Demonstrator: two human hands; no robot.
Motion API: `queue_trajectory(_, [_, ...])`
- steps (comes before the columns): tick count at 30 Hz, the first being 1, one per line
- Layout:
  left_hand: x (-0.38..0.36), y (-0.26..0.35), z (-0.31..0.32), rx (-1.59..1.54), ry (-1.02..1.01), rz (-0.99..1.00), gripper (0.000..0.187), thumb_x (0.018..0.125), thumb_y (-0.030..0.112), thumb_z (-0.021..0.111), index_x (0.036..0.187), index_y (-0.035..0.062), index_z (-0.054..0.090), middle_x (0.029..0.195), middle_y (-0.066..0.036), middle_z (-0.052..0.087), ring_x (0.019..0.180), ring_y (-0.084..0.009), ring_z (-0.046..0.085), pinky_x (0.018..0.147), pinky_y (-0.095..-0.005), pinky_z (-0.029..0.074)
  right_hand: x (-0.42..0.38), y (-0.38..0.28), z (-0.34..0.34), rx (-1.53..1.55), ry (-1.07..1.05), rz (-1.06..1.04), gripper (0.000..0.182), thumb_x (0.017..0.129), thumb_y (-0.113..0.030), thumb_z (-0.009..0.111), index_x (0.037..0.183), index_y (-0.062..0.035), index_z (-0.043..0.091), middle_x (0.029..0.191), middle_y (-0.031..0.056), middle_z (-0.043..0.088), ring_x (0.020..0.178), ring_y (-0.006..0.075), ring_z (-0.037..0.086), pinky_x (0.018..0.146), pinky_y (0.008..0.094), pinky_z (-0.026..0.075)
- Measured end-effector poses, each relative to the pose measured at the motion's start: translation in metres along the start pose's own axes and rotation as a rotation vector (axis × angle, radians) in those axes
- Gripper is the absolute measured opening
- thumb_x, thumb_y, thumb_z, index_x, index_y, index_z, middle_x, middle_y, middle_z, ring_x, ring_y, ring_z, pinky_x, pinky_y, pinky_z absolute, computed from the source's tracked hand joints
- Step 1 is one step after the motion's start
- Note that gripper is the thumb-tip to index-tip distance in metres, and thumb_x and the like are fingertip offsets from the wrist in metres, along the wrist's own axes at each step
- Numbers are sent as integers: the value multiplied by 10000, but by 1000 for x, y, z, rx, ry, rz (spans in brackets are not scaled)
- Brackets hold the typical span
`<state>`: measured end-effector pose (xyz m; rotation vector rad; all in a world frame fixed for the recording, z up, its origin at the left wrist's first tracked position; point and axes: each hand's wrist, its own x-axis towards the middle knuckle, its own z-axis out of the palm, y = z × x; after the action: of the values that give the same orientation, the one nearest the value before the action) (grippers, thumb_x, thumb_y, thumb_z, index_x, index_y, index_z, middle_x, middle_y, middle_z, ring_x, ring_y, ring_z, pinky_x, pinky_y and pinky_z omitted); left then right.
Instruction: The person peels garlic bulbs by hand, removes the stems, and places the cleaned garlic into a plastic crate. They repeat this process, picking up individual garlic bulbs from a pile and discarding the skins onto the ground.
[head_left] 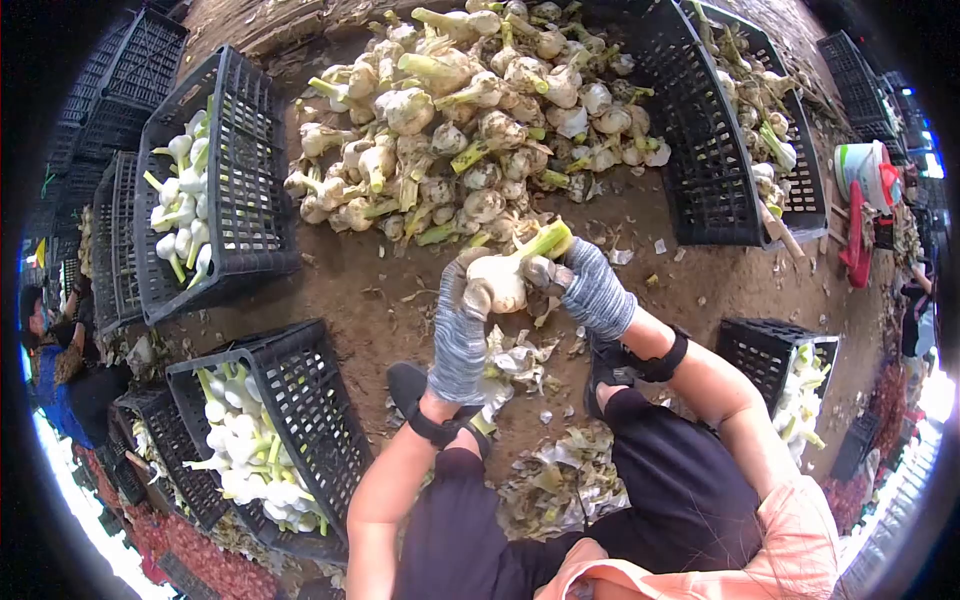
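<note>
Between my two gloved hands is a garlic bulb (497, 277) with a short green stem pointing up to the right. My left hand (463, 315), in a grey knitted glove, is closed round the bulb's left side. Gripping it from the right, near the stem, is my right hand (585, 285) in a matching glove. Loose skin hangs around the bulb. Just beyond lies a big pile of unpeeled, soil-stained garlic (430, 130). Papery peelings (520, 362) are scattered on the ground below my hands, and more peelings (565, 480) are heaped between my legs.
Black crates of cleaned white garlic stand at the upper left (240, 170), lower left (315, 430) and right (745, 350). Another crate (700, 130) at the upper right contains unpeeled garlic. A white bucket (862, 175) and a red object (857, 240) are farther right. Other people sit at both edges.
</note>
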<state>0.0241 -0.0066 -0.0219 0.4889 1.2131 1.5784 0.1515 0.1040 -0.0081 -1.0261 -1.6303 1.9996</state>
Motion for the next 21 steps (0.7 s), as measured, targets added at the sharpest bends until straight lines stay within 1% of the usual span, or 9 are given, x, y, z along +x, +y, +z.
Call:
queue_trajectory(4, [-3, 9, 4, -342, -29, -229, 557, 886, 465, 502, 1240, 41, 428, 1107, -76, 531, 986, -174, 539, 907, -319, 420, -2, -2, -9, -99, -41, -2, 255, 864, -211, 605, 984, 14, 623, 831, 29, 647, 754, 69, 542, 690, 253, 468])
queue_trajectory(8, [0, 10, 1, -223, -33, -205, 567, 898, 478, 470, 1247, 34, 424, 1124, -75, 532, 1005, -162, 528, 907, -309, 413, 4, -3, -13, -87, -82, 69, 289, 846, -248, 620, 973, 12, 626, 824, 27, 646, 742, 63, 538, 672, 250, 465])
queue_trajectory(10, [4, 5, -4, 192, -33, 23, 540, 891, 396, 529, 1272, 35, 401, 1126, -75, 540, 1014, -173, 525, 906, -307, 417, 6, -1, -10, -63, -65, 127, 286, 840, -244, 629, 965, 14, 626, 821, 25, 645, 736, 63, 539, 668, 250, 467])
queue_trajectory(11, [4, 1, -6, 193, -33, 23, 540, 891, 396, 529, 1272, 35, 401, 1126, -75, 540, 1014, -173, 525, 906, -307, 417, 6, -1, -9, -37, -47, 185, 284, 834, -239, 637, 957, 16, 625, 818, 23, 644, 731, 62, 540, 664, 251, 469])
queue_trajectory(13, [5, -2, -7, 174, -70, 24, 609, 851, 262, 622, 1341, 47, 331, 1206, -95, 496, 1078, -185, 494, 935, -307, 403, 6, -5, -7, 20, -35, 130, 267, 823, -225, 652, 947, 10, 631, 813, 15, 644, 717, 57, 543, 653, 245, 472])
queue_trajectory(14, [2, -5, -2, 402, -21, 324, 733, 806, 146, 671, 1399, 68, 247, 1288, -112, 425, 1138, -190, 450, 971, -306, 379, 5, -7, -6, 74, -18, 179, 257, 821, -217, 655, 947, 6, 633, 820, 15, 647, 722, 54, 547, 657, 242, 474])
queue_trajectory(17, [-3, 4, 2, 620, -42, 450, 809, 788, 162, 695, 1422, 78, 200, 1354, -113, 352, 1176, -178, 411, 975, -303, 373, 3, -7, -3, 149, -26, 239, 242, 818, -199, 658, 962, -5, 637, 846, 15, 654, 751, 49, 562, 689, 230, 476])
queue_trajectory(18, [-1, 0, 2, 371, -21, 338, 752, 811, 260, 676, 1395, 46, 253, 1332, -112, 384, 1162, -177, 423, 959, -306, 385, 2, -7, -2, 168, -51, 228, 244, 816, -186, 657, 973, 0, 634, 854, 17, 655, 761, 50, 565, 697, 230, 477])
queue_trajectory(21, [1, 2, -4, 219, 56, 160, 677, 845, 356, 622, 1348, 10, 330, 1260, -113, 459, 1125, -171, 450, 929, -307, 413, -2, 6, 1, 77, -60, 114, 247, 809, -147, 654, 1006, 0, 628, 866, 18, 660, 772, 51, 569, 707, 237, 482])
